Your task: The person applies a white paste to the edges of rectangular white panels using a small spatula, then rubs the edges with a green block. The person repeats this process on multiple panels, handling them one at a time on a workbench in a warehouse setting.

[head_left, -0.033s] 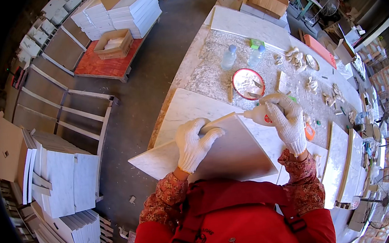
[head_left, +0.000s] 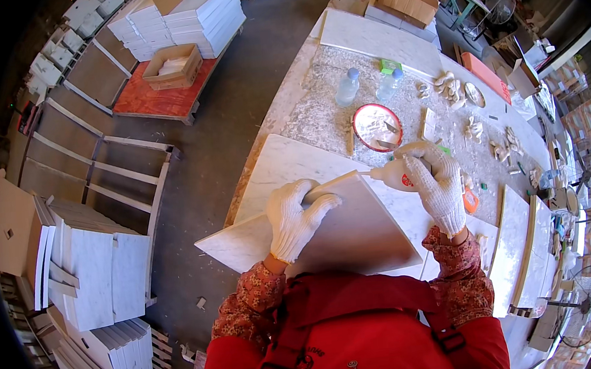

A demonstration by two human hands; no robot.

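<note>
My left hand (head_left: 295, 219), in a white knit glove, grips the upper edge of a tilted stone tile (head_left: 359, 224), with the thumb lying over the face turned toward me. My gloved right hand (head_left: 438, 186) is wrapped round a white squeeze bottle (head_left: 393, 174) with a red mark. The bottle lies nearly level, its narrow nozzle pointing left at the tile's top corner. Whether the tip touches the tile I cannot tell. Beneath the tile lies a pale veined slab (head_left: 286, 158) on the worktable (head_left: 304, 117). Past my hands stands a round red-rimmed dish (head_left: 355, 124) with blades in it.
Two clear plastic bottles (head_left: 347, 88) stand beyond the dish. Crumpled gloves (head_left: 450, 88) and small pieces lie along the table's right side, near long slabs (head_left: 512, 246). Left of the table are stacked tiles (head_left: 95, 262), a wooden frame (head_left: 127, 185) and a red-topped pallet (head_left: 148, 102).
</note>
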